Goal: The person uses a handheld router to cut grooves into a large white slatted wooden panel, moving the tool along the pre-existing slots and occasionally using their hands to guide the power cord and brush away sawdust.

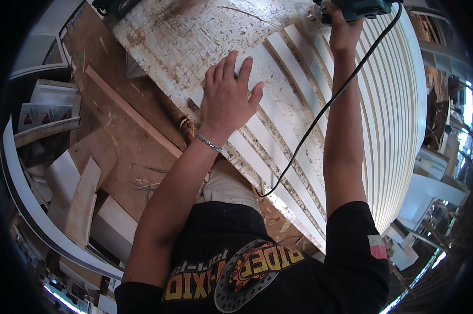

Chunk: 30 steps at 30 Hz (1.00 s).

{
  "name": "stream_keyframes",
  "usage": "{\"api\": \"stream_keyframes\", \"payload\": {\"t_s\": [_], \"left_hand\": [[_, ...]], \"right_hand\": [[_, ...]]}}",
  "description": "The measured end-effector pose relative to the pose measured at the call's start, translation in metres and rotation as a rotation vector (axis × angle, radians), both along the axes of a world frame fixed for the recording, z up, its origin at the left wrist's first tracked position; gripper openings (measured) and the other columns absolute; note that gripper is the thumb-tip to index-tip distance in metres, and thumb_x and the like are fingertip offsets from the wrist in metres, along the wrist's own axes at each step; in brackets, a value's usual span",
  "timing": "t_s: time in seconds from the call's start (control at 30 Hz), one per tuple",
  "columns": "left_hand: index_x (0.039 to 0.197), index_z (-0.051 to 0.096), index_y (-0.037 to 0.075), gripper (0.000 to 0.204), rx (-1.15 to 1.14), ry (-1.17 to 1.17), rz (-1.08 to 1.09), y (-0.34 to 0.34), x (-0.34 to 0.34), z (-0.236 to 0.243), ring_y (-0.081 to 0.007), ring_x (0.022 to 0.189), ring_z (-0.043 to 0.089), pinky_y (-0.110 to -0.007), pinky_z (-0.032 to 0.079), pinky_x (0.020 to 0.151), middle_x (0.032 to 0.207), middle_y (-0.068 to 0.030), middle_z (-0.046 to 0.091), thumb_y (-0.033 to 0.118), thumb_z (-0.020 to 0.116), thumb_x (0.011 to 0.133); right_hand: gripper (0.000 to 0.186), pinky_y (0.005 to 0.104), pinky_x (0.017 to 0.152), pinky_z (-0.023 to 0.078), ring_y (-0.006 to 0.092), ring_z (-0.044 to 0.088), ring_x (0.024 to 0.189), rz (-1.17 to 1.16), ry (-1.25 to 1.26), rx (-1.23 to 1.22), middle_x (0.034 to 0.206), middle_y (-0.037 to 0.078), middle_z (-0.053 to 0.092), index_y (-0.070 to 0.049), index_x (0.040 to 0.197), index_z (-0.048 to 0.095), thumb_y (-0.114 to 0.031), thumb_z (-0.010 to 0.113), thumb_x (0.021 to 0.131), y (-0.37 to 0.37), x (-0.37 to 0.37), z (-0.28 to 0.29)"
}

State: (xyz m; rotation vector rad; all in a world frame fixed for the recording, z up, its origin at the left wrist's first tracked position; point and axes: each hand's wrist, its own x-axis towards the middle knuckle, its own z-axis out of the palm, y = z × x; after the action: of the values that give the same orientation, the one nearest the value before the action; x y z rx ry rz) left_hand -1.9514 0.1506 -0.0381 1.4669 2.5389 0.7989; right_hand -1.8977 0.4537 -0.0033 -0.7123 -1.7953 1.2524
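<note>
My right hand (346,32) is wrapped round a teal and black trim router (364,8) at the top edge of the view, which cuts off part of the tool. Its clear base sits over the ends of some white strips. A black power cord (320,118) loops from the router down across the strips. Farther left, my left hand (227,97) rests palm down with fingers spread, pressing on white strips (281,149) laid side by side. Close to the fingertips is the bare, scuffed top of the worktable (168,47).
Many more narrow white strips (388,131) fan out on the right. Left of the table, a long wooden batten (134,112) lies on the brown floor (116,131). Offcuts and white panels (64,178) pile up at far left. A dark object (113,6) stands on the table's far-left corner.
</note>
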Motion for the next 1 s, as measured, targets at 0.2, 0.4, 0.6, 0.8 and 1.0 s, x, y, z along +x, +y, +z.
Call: {"api": "stream_keyframes", "payload": {"t_s": [0.2, 0.4, 0.6, 0.8, 1.0], "left_hand": [[0.144, 0.056, 0.005, 0.056, 0.015, 0.000, -0.023, 0.004, 0.003, 0.005, -0.0387, 0.136, 0.049, -0.052, 0.034, 0.117, 0.148, -0.0234, 0.050, 0.035, 0.066, 0.098], [0.144, 0.057, 0.004, 0.056, -0.001, 0.015, -0.039, 0.001, 0.002, 0.009, -0.0397, 0.134, 0.051, -0.053, 0.035, 0.116, 0.148, -0.0251, 0.050, 0.034, 0.066, 0.097], [0.144, 0.056, 0.005, 0.054, -0.015, 0.054, -0.070, 0.011, 0.008, 0.008, -0.0416, 0.133, 0.051, -0.054, 0.036, 0.114, 0.148, -0.0259, 0.049, 0.031, 0.065, 0.098], [0.144, 0.056, 0.004, 0.052, -0.046, 0.080, -0.084, 0.007, 0.005, 0.011, -0.0427, 0.133, 0.051, -0.054, 0.035, 0.113, 0.148, -0.0285, 0.049, 0.028, 0.063, 0.098], [0.148, 0.051, 0.003, 0.056, -0.095, 0.061, -0.109, 0.007, 0.009, 0.015, -0.0468, 0.136, 0.046, -0.056, 0.033, 0.115, 0.151, -0.0304, 0.044, 0.028, 0.062, 0.099]], "right_hand": [[0.032, 0.0317, 0.064, 0.052, 0.0161, 0.064, 0.073, -0.047, -0.008, -0.024, 0.087, 0.006, 0.068, -0.003, 0.110, 0.061, -0.017, 0.077, 0.085, 0.002, 0.025, 0.003], [0.034, 0.0328, 0.082, 0.055, 0.0141, 0.066, 0.088, -0.209, -0.027, 0.021, 0.098, 0.002, 0.072, -0.004, 0.107, 0.069, -0.022, 0.087, 0.084, 0.001, 0.056, -0.019], [0.057, 0.0332, 0.085, 0.056, 0.0157, 0.066, 0.094, -0.279, 0.105, -0.145, 0.107, 0.006, 0.070, -0.003, 0.125, 0.056, -0.021, 0.089, 0.082, -0.019, 0.096, -0.009], [0.075, 0.0370, 0.097, 0.055, 0.0228, 0.068, 0.112, -0.362, 0.068, -0.251, 0.126, 0.015, 0.069, -0.002, 0.141, 0.047, -0.015, 0.089, 0.081, -0.041, 0.127, 0.008], [0.069, 0.0347, 0.093, 0.056, 0.0182, 0.069, 0.107, -0.459, 0.158, -0.276, 0.122, 0.012, 0.070, -0.003, 0.140, 0.048, -0.013, 0.086, 0.083, -0.061, 0.154, 0.023]]}}
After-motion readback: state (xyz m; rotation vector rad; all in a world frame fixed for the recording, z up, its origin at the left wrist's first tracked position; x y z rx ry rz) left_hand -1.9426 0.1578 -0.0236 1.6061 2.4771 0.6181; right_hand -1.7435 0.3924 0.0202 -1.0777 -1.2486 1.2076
